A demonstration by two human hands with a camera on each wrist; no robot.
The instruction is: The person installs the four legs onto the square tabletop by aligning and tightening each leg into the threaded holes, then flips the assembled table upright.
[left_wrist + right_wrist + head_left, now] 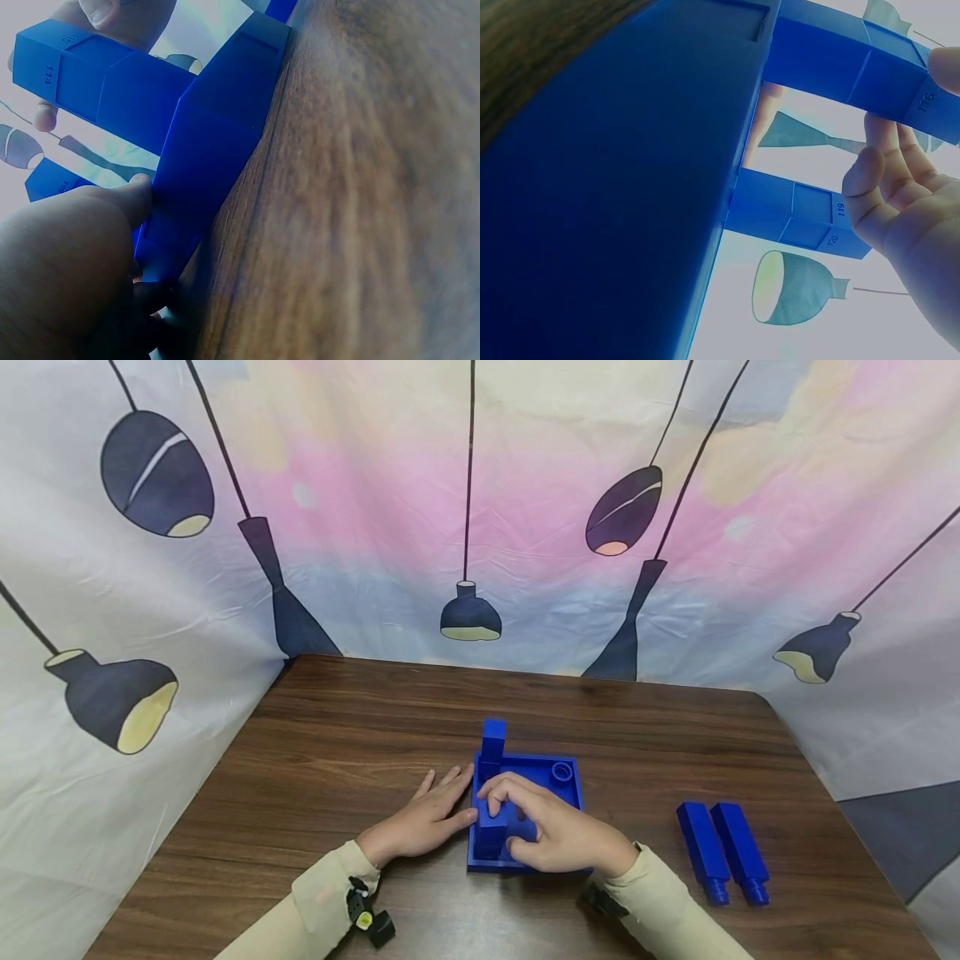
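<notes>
A square blue tray-like base point(536, 867) lies on the table, with one blue post point(492, 742) upright at its back left corner. At the front left corner stands another blue post point(491, 842), numbered near its top end. My right hand point(558, 831) curls its fingers about this front post's upper end; the right wrist view shows fingertips point(881, 127) against its side. Palm down on the table, my left hand point(420, 822) lies beside the base, its thumb point(135, 196) touching the outer wall. The right hand covers part of the base's interior.
Two more blue posts point(702, 852) point(741, 852) lie side by side on the wooden table point(360, 718) at the right, narrow ends toward me. A round socket point(562, 772) sits in the base's back right corner. A lamp-printed cloth point(390, 527) hangs behind the table.
</notes>
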